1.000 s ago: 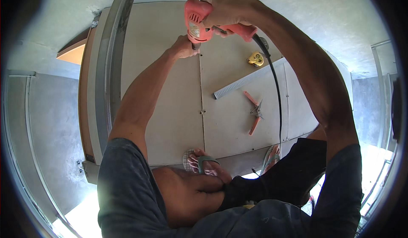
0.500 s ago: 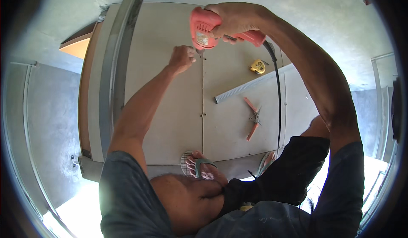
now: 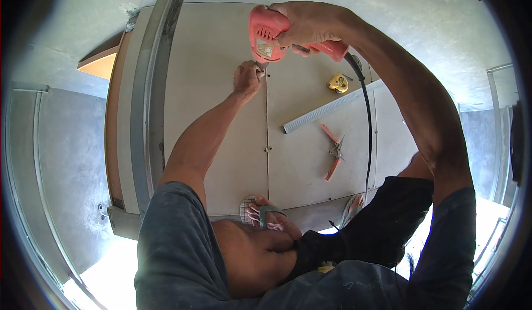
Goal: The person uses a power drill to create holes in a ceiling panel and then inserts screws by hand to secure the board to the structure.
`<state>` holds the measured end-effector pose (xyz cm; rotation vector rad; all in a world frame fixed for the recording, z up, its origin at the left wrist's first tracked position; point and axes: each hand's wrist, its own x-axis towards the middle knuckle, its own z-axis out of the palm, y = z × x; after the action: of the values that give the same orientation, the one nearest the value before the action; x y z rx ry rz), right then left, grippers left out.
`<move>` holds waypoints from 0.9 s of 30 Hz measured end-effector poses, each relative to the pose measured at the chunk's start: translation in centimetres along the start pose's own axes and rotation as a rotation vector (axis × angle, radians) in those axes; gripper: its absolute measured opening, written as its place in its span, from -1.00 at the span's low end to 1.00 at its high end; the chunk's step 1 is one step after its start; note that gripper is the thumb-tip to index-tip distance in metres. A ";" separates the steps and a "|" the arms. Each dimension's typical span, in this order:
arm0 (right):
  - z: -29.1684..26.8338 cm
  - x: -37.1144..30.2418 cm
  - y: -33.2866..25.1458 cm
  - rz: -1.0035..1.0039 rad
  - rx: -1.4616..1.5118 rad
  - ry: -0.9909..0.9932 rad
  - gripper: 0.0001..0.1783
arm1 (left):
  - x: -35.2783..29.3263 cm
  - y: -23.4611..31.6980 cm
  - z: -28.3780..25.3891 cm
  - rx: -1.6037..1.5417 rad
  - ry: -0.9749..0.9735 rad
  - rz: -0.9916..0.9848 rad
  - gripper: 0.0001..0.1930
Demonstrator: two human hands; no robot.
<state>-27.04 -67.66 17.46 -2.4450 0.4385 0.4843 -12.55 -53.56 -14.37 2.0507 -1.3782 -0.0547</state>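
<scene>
My right hand (image 3: 310,24) grips a red corded power drill (image 3: 271,36), held tip-down over a seam between grey boards (image 3: 216,116) lying flat. My left hand (image 3: 247,78) is pinched shut just below the drill's tip, fingers at the seam; what it pinches is too small to make out. The drill's black cord (image 3: 367,127) runs down along my right arm. Small screw heads dot the seam (image 3: 267,144).
On the board to the right lie a yellow tape measure (image 3: 338,83), a long metal strip (image 3: 327,110) and red-handled snips (image 3: 334,152). A metal channel (image 3: 152,88) runs along the left edge. My sandalled foot (image 3: 263,216) rests on the board's near edge.
Both hands and the drill have shifted slightly right and downward in the picture as my head moved. My left hand stays pinched at the drill tip.
</scene>
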 end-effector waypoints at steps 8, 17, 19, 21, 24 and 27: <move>0.2 -0.9 -0.4 0.024 0.002 0.031 -0.52 | -0.3 0.2 -0.3 0.072 0.025 0.026 -0.94; 0.6 -0.7 0.2 0.023 0.016 0.042 -0.51 | -0.2 1.1 -0.3 0.048 0.129 0.114 -0.94; 0.6 -0.8 0.1 0.022 0.023 0.035 -0.51 | -0.4 0.8 -0.1 0.047 0.119 0.097 -0.94; 0.6 -0.8 -0.4 0.013 0.028 0.028 -0.50 | -0.5 -0.2 -0.1 0.117 -0.002 0.007 -0.89; 0.8 -0.5 -0.5 -0.001 0.030 0.042 -0.49 | -0.2 -0.3 -0.2 0.092 -0.046 -0.031 -0.87; 0.8 -0.9 -0.1 0.020 0.003 0.027 -0.47 | 0.1 2.6 0.1 0.000 0.068 -0.046 -0.95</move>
<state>-27.99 -66.93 17.27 -2.4495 0.4753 0.4591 -14.64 -54.29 -13.05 2.0649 -1.2901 -0.0043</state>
